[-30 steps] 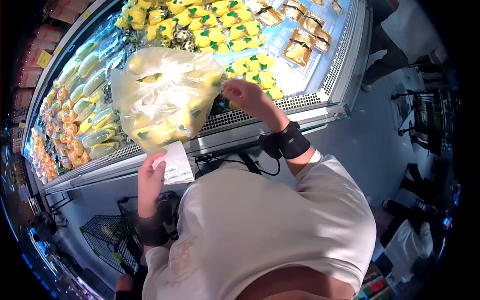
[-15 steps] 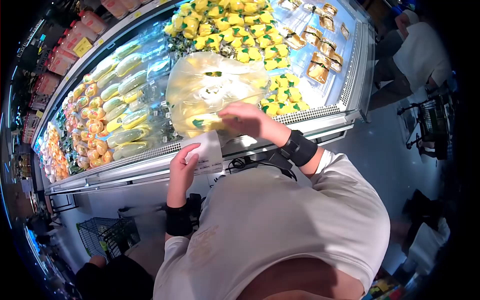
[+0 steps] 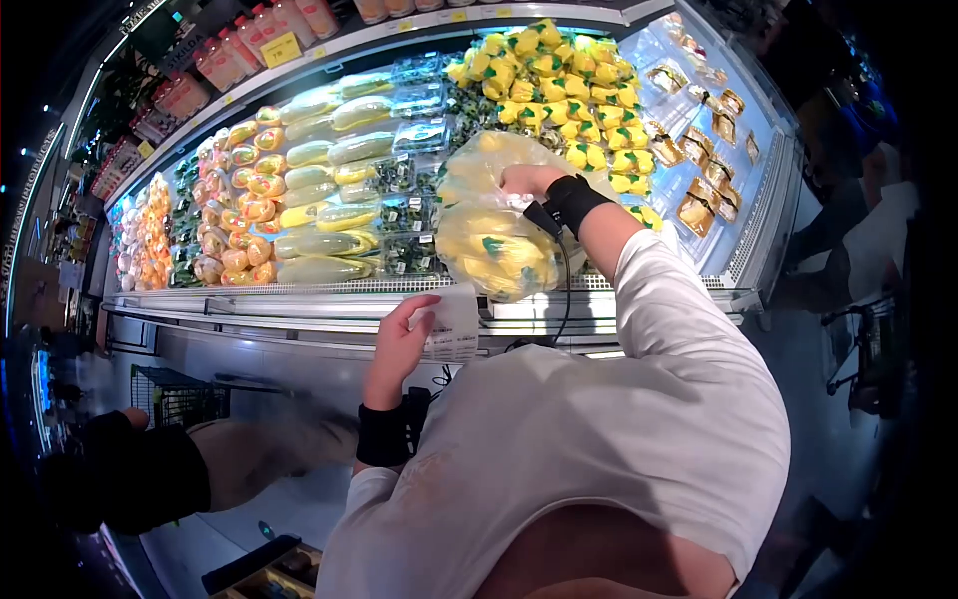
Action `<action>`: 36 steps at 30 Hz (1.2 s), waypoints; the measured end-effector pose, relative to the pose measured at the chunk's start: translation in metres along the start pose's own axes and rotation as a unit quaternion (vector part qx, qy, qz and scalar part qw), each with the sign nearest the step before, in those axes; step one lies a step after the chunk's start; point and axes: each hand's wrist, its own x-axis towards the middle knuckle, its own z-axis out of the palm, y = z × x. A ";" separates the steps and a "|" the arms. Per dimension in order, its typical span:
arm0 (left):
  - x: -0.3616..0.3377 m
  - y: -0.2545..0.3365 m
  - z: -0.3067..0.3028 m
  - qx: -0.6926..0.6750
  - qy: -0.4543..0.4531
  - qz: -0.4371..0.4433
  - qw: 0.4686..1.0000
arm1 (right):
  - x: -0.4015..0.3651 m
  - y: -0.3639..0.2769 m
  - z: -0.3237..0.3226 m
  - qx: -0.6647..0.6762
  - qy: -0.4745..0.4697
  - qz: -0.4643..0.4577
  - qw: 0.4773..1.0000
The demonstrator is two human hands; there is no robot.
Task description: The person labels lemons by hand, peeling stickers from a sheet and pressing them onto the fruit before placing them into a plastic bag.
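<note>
while the right hand (image 3: pixel 526 180) grips the top of the filled plastic bag (image 3: pixel 494 250), held over the near edge of the chilled case (image 3: pixel 299 304), the left hand (image 3: pixel 399 344) pinches a printed label (image 3: pixel 454 324) just below it. bagging looks done; the label seems not yet stuck on.

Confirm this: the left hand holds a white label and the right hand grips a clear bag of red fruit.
Not quite. The head view shows the right hand gripping a clear bag of yellow fruit, not red. The left hand does hold the white label.
</note>
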 end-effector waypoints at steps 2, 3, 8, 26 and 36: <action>-0.009 -0.002 -0.010 -0.022 0.029 -0.045 0.998 | 0.020 -0.006 0.015 -0.086 -0.009 -0.113 0.990; -0.013 -0.005 -0.014 -0.010 0.044 -0.046 0.998 | 0.028 -0.004 0.024 -0.045 -0.045 -0.102 0.993; -0.027 -0.009 -0.023 -0.012 0.081 -0.029 0.996 | 0.025 -0.010 0.028 0.133 -0.142 -0.009 0.981; -0.022 0.000 -0.015 -0.051 0.086 -0.078 0.992 | 0.027 -0.006 0.029 0.033 -0.240 0.001 0.970; -0.015 -0.008 -0.015 -0.064 0.079 -0.096 0.990 | -0.006 0.019 0.010 0.138 -0.172 0.000 0.975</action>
